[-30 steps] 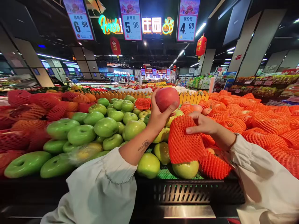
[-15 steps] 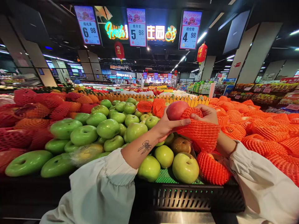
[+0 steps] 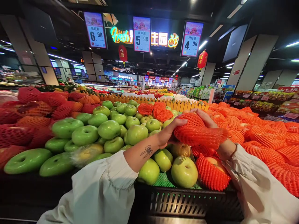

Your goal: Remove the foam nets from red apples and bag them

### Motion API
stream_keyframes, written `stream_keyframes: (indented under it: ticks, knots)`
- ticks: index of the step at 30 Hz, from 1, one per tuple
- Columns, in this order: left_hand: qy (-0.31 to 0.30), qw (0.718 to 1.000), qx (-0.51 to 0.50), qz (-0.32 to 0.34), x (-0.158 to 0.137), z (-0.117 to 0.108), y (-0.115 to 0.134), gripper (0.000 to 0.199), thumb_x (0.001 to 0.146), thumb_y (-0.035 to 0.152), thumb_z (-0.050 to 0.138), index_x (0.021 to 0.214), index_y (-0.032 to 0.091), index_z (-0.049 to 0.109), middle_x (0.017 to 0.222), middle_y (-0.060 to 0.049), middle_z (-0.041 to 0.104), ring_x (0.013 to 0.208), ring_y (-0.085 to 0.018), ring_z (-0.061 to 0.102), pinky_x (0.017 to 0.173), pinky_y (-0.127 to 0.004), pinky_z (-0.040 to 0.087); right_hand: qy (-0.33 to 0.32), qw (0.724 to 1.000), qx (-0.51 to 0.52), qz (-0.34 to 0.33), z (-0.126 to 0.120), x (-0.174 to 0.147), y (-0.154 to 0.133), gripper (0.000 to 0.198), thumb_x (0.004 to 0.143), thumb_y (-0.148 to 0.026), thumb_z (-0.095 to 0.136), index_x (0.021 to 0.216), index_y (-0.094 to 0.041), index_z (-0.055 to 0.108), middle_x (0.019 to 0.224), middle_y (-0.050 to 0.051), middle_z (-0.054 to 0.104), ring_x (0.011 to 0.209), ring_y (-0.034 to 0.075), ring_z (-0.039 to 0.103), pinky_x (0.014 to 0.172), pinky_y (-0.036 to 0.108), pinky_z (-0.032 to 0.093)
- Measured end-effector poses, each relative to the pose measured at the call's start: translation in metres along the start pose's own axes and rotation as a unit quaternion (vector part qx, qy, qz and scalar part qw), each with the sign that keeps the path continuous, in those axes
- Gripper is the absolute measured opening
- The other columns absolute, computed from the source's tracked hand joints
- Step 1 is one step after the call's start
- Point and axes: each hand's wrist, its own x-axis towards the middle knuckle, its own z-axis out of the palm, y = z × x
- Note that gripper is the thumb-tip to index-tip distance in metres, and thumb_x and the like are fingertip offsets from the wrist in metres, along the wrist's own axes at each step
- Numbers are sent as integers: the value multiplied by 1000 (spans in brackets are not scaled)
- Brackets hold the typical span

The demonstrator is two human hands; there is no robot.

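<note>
An orange-red foam net (image 3: 201, 133) is drawn over the apple between my hands, and its loose end sticks out to the right. The apple's red skin is now hidden under the mesh. My left hand (image 3: 171, 132) is closed around the left side of the wrapped apple, thumb on top. My right hand (image 3: 205, 118) grips the net from behind and above, its fingers partly covered by it. Below them lie loose green apples (image 3: 184, 171) and another fruit in an orange foam net (image 3: 213, 172).
Green apples (image 3: 108, 129) are heaped to the left, fronted by a black slotted tray edge (image 3: 182, 202). Netted fruit (image 3: 263, 130) fills the right side, and red-netted fruit (image 3: 35, 109) the far left. A low yellow picket fence (image 3: 182, 105) runs behind.
The foam net has been pulled over the apple, whose red skin showed before. My right hand has shifted up behind it. The view has tilted up slightly.
</note>
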Motion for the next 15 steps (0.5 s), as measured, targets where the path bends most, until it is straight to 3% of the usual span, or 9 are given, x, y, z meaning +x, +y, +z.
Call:
stream_keyframes:
  ticks: [2, 6, 11, 15]
  knots:
    - [-3, 997, -72, 8, 2, 0, 0, 56, 68, 63, 72, 102, 19, 61, 78, -2, 61, 56, -10, 48, 41, -21, 31, -49, 999, -9, 0, 1, -1, 1, 68, 68, -86, 61, 89, -21, 63, 78, 7, 65, 90, 21, 67, 78, 33, 55]
    - [64, 985, -146, 68, 9, -3, 1, 60, 62, 68, 75, 89, 20, 52, 72, 0, 58, 49, -9, 44, 38, -20, 25, -89, 996, 10, -22, -5, 1, 8, 93, 50, -102, 54, 93, -21, 69, 85, 12, 69, 107, 28, 66, 90, 41, 57]
    - [73, 991, -99, 59, 11, -3, 1, 58, 70, 73, 67, 87, 19, 51, 66, 1, 52, 46, -7, 40, 38, -19, 23, -92, 995, -4, -45, -9, 1, 21, 57, 68, -69, 70, 101, -22, 70, 96, 8, 71, 112, 25, 65, 97, 40, 56]
    - [37, 997, -46, 57, 6, 0, 2, 60, 70, 75, 66, 88, 20, 51, 65, 2, 50, 48, -8, 39, 39, -19, 23, -49, 998, 14, -45, -6, 5, 28, 49, 67, -54, 69, 104, -21, 69, 100, 7, 71, 113, 25, 64, 98, 39, 56]
